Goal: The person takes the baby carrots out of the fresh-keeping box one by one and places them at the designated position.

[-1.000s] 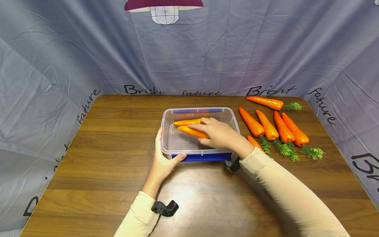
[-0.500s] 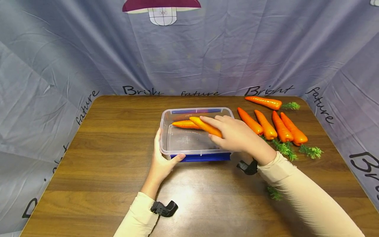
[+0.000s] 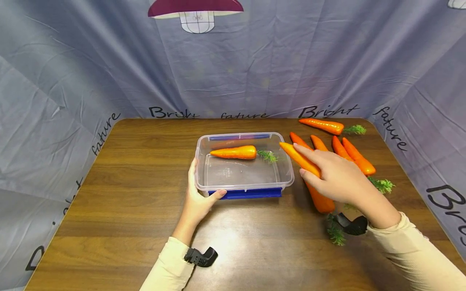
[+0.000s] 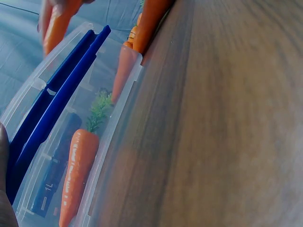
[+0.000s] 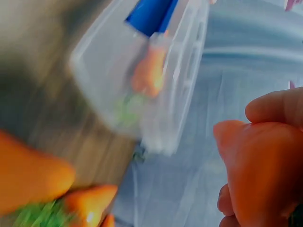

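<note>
My left hand (image 3: 196, 204) grips the near left corner of a clear plastic food container (image 3: 244, 187) with blue latches, thumb on the front rim and fingers along the left wall. One orange carrot (image 3: 234, 152) with a green leafy top lies inside; the left wrist view shows this carrot (image 4: 79, 175) through the clear wall. Just right of the container, my right hand (image 3: 338, 178) holds another carrot (image 3: 300, 159) above the table, its tip pointing back and left. In the right wrist view the held carrot (image 5: 265, 170) is between thumb and fingers.
Several carrots lie on the wooden table (image 3: 145, 169) at the right, partly hidden by my right hand. The nearest carrot (image 3: 322, 200) lies under that hand, and another carrot (image 3: 322, 125) lies by the back edge. A grey-blue curtain (image 3: 218, 72) encloses the table.
My right hand has lifted one carrot out of the container and carried it right, over the other carrots. One carrot stays inside. My left hand keeps its grip on the container.
</note>
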Motion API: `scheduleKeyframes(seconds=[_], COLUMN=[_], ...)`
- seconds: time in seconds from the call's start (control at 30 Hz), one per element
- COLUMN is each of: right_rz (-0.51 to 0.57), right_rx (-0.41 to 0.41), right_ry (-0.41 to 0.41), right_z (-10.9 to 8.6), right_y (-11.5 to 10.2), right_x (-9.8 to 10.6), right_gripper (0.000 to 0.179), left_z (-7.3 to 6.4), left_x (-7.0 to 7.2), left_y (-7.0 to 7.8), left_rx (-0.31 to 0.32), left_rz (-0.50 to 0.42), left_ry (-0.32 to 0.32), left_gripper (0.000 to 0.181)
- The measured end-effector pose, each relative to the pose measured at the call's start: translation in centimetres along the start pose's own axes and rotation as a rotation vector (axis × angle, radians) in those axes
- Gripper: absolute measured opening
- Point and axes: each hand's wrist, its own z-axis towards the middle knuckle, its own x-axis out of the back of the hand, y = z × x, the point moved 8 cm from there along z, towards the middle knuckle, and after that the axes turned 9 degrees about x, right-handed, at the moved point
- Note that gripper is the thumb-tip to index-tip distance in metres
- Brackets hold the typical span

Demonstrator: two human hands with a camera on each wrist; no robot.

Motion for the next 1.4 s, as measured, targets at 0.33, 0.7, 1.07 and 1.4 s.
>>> scheduleKeyframes(seconds=[0.33, 0.7, 1.07, 1.4], right_rz=[-0.014, -0.019, -0.015, 0.009], right_rx=[-0.130, -0.209, -0.249, -0.285], right_ry=[-0.064, -0.265, -0.361, -0.377], right_z=[-5.8, -8.4, -9.0, -10.1], right_y=[5.0, 7.3, 8.3, 8.9], right_x=[-0.7, -3.7, -5.2, -4.4], right_gripper=[0.066, 0.066, 0.069, 0.071], left_z=[-0.4, 0.0, -0.3, -1.0], left_x=[-0.2, 0.0, -0.2, -0.2], left_y=[1.4, -0.2, 1.0, 3.3], left_rx=[0.036, 0.019, 0.035, 0.033], left_rz=[-0.040, -0.014, 0.001, -0.041], left_ry=[-0.016, -0.001, -0.017, -0.027], left_gripper=[0.119, 0.119, 0.117, 0.114])
